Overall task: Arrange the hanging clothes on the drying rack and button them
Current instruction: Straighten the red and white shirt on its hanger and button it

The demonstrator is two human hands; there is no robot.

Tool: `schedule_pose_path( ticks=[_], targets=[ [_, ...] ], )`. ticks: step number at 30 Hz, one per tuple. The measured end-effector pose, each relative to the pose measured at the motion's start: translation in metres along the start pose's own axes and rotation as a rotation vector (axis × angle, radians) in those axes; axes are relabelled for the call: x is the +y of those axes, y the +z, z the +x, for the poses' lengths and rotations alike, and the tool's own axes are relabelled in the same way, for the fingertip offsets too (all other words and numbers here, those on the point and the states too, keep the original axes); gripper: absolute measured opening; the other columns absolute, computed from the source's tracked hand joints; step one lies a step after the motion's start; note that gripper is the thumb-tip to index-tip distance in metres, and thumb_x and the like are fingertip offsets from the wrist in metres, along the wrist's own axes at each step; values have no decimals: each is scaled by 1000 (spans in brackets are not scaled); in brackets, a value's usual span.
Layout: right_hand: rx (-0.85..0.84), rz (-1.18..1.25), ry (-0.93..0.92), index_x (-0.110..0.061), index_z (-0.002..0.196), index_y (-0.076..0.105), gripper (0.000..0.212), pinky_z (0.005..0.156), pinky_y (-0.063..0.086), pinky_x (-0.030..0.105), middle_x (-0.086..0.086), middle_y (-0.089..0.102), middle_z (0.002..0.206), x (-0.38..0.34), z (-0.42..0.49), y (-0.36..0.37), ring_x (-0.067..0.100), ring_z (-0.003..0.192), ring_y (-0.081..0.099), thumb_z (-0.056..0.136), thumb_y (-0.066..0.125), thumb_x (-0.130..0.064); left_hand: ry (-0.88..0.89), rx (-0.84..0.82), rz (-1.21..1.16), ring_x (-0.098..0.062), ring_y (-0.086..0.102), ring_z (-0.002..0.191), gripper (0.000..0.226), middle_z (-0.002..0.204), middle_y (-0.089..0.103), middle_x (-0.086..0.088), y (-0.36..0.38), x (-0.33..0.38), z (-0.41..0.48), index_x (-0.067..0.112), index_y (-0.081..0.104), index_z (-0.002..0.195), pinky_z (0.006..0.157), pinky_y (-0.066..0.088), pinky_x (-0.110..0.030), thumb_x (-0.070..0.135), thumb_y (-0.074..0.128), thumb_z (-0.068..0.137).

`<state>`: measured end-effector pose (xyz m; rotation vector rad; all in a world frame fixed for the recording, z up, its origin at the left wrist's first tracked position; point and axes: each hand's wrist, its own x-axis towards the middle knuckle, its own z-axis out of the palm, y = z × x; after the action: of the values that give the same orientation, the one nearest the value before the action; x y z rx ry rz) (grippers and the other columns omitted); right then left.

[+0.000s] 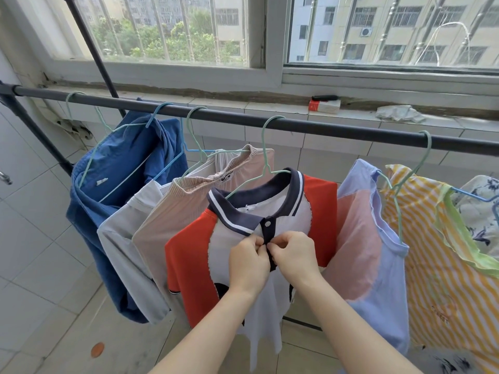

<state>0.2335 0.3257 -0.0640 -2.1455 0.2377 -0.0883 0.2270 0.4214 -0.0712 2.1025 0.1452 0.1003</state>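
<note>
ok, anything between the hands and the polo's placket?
Nothing visible. The left hand and right hand pinch the navy placket below the white button; the beige shirt and lilac shirt hang beside it, not in front.

Daylight pours through a barred sliding window high above the fingers, apartment blocks and trees beyond. On its tiled sill, up and right of the fingers, sit a red-and-white box and a crumpled rag. Pale floor tiles spread lower left.
</note>
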Motion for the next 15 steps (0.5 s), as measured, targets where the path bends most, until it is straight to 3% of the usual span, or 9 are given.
schedule_pose_path(
  ticks=[4,7,9,12,15],
  targets=[
    [13,-128,-17,-6,72,70,13,64,50,32,9,71,73,-3,-2,3,26,73,63,75,58,-11,29,0,-7,-29,61,72,18,70,69,-6,2,-1,-1,14,59,75,67,49,-36,0,50,81],
    [18,-245,-39,-6,74,69,17,58,41,30,12,69,76,-6,-5,7,29,75,60,79,56,-14,25,48,-31,-28,64,81,19,79,70,-4,4,-5,-2,10,62,95,72,48,-37,0,51,82],
    [20,-287,-56,-7,78,70,18,59,37,28,12,69,80,-6,-6,9,29,78,60,81,55,-15,18,78,-40,-27,64,81,21,73,68,4,4,-9,-3,10,59,102,70,47,-33,1,53,83],
    [26,-324,-80,-5,81,68,17,61,36,28,11,69,84,-3,-7,9,29,83,60,81,54,-15,32,71,-46,-18,62,70,22,56,58,19,5,-12,-7,15,57,101,56,37,-16,2,54,84],
    [43,-252,-63,-6,81,65,14,61,35,27,8,68,84,2,-7,11,27,83,59,80,55,-15,35,58,-37,-14,58,65,21,55,57,19,4,-12,-6,19,55,98,55,32,-18,2,54,84]
  ],
)
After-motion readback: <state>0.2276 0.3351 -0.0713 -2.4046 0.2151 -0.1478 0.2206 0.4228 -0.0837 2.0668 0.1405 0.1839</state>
